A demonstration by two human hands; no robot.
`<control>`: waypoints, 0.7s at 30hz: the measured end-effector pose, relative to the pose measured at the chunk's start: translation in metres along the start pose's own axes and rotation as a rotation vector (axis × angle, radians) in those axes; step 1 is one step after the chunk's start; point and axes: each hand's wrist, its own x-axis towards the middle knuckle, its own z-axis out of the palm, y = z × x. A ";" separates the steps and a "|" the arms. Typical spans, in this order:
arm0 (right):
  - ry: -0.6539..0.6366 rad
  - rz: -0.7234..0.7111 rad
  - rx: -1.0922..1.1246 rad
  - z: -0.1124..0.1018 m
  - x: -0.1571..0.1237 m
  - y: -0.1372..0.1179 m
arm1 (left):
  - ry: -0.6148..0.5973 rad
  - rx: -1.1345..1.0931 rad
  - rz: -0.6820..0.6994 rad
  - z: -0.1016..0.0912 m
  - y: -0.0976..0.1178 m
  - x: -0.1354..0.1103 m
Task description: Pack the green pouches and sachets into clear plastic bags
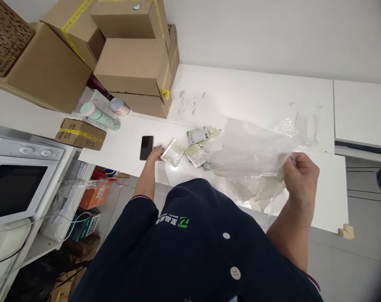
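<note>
My right hand (299,172) is closed on the edge of a large clear plastic bag (250,151) that lies crumpled across the white table (259,96). Several small green-and-white packets (200,135) spill out beside the bag's left end. My left hand (155,153) reaches out to one flat packet (173,152) and touches its left edge with bent fingers; the grip itself is hard to make out. A black phone (146,147) lies face up just left of that hand.
Stacked cardboard boxes (130,63) fill the table's back left, with a small taped box (80,134) and pastel bottles (99,116) in front. A white microwave (17,180) and shelves with clutter stand at the left. A second table (363,113) adjoins on the right.
</note>
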 end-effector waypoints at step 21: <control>-0.103 -0.102 -0.255 0.013 -0.016 -0.003 | 0.564 0.107 1.117 0.007 0.105 -0.125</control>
